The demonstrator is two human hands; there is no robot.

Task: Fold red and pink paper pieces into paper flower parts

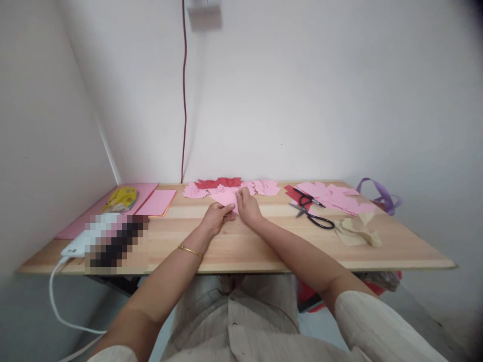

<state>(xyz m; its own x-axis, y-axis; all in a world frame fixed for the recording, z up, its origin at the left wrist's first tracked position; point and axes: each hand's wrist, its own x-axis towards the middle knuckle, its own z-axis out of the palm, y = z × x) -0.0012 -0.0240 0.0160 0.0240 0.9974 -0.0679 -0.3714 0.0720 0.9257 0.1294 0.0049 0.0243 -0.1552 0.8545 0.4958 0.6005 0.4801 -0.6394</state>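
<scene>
A folded piece of pink paper (225, 197) is between my two hands, just above the middle of the wooden table. My left hand (217, 217) grips its lower edge, thumb on top and fingers beneath. With bent fingers, my right hand (247, 205) pinches the paper's right side. Right behind it lie pink paper cut-outs (267, 187) with jagged edges and red cut-outs (229, 182), in a row near the wall. The fingertips of my right hand are partly hidden from view.
Black-handled scissors (320, 221) and a black pen (309, 197) lie to the right, by pink paper scraps (339, 196), crumpled tan paper (358, 231) and a purple ribbon (379, 196). Pink sheets (156, 202), a yellow packet (119, 198) and a white power strip (81, 241) are left.
</scene>
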